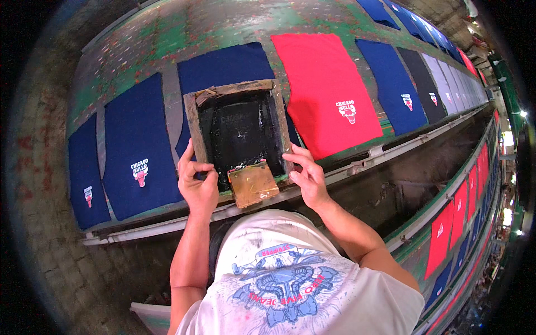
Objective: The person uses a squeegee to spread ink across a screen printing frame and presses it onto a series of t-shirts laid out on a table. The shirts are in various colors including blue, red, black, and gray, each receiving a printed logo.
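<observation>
A wooden screen frame [240, 134] with a black, ink-streaked inside lies over a dark blue fabric piece [223, 61] on the long green board [139, 56]. My left hand [198, 178] grips the frame's lower left side, fingers curled on the wood. On the opposite side, my right hand [304, 173] holds the lower right edge with bent fingers. A square yellowish, paint-marked squeegee [252, 184] rests at the frame's lower end, between my hands. Directly right of the frame lies a red fabric piece [324, 84] with a small white-and-red print.
More printed pieces line the board: blue at left [134, 128], blue [382, 72], black and pale grey [446, 84] rightward. A metal rail [363, 162] runs along its front edge. A second board with red pieces [438, 234] stands at lower right, across a dark gap.
</observation>
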The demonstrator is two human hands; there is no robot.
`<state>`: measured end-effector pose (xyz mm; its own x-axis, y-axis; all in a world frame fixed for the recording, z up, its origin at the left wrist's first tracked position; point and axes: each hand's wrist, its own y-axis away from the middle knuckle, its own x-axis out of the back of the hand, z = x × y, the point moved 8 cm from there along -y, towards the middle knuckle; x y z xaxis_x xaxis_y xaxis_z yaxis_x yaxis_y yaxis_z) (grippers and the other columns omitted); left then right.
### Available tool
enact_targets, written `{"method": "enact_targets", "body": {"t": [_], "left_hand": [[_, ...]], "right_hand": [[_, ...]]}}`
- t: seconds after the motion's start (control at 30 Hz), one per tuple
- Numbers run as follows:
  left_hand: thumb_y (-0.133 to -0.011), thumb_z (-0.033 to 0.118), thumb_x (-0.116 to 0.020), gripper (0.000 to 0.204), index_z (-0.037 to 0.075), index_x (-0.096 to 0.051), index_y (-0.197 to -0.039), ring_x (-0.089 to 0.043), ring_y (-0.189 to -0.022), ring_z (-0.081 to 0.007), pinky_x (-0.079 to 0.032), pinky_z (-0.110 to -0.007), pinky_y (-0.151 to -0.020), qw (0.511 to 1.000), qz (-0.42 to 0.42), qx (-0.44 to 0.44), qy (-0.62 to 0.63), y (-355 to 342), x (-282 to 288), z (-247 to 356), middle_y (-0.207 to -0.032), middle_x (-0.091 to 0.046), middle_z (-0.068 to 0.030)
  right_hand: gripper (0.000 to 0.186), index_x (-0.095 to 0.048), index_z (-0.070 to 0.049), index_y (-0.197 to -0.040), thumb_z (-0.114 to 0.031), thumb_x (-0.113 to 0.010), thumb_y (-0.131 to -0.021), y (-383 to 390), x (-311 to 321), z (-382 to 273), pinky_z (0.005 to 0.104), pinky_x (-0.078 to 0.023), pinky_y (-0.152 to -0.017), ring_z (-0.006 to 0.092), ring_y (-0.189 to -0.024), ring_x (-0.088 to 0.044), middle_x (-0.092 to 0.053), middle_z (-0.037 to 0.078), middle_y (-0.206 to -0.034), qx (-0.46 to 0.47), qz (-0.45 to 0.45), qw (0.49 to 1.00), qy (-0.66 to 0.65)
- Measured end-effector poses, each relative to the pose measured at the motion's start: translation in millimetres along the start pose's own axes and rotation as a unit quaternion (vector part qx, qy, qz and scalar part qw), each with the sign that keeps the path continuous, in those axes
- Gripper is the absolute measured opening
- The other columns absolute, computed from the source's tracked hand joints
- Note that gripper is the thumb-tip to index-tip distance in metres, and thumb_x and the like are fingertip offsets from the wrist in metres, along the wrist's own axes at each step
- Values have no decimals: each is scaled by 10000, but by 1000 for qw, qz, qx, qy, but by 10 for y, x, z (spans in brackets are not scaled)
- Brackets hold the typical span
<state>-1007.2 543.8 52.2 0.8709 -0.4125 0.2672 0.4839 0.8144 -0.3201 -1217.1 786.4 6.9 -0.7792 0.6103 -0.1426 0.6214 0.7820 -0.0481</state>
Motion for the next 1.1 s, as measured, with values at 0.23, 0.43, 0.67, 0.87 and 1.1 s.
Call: {"method": "enact_targets", "body": {"t": [0.23, 0.43, 0.67, 0.87, 1.1], "left_hand": [[-808, -116, -689, 142, 22, -693, -840, -544, -1583, -362, -379, -471, -1314, 992, 24, 68, 99, 213, -331, -413, -1686, -577, -290], [-826, -173, -687, 196, 23, -682, -834, -572, -1563, -314, -412, -442, -1307, 978, 40, 133, 157, 320, -383, -714, -1723, -560, -239], [-814, -202, -683, 231, 26, -697, -846, -590, -1546, -310, -440, -438, -1288, 969, 45, 163, 178, 337, -423, -803, -1721, -567, -233], [-804, -200, -704, 229, 27, -705, -836, -610, -1524, -293, -464, -412, -1252, 967, 42, 178, 180, 338, -450, -863, -1712, -578, -235], [-796, -196, -718, 221, 23, -704, -818, -644, -1481, -275, -494, -386, -1205, 971, 39, 191, 136, 319, -449, -879, -1696, -595, -237]], "right_hand": [[498, -745, -45, -1471, -166, -776, -990, -26, 258, 78, 470, -340, -1339, 352, -1624, -452, -515, 240, -1688, -33, 5, 996, 80], [523, -696, 7, -1520, -160, -743, -1028, -82, 314, 114, 471, -264, -1369, 331, -1671, -382, -452, 248, -1734, -29, -47, 991, 123], [535, -700, 5, -1523, -159, -749, -1016, -104, 337, 135, 465, -247, -1374, 328, -1675, -378, -456, 260, -1741, -36, -49, 991, 121], [524, -731, -45, -1497, -194, -768, -996, -99, 343, 156, 478, -300, -1360, 367, -1643, -440, -508, 285, -1711, -29, -27, 990, 137], [528, -737, -66, -1496, -219, -784, -993, -104, 353, 163, 490, -313, -1362, 388, -1645, -450, -525, 301, -1702, -21, -24, 989, 143]]}}
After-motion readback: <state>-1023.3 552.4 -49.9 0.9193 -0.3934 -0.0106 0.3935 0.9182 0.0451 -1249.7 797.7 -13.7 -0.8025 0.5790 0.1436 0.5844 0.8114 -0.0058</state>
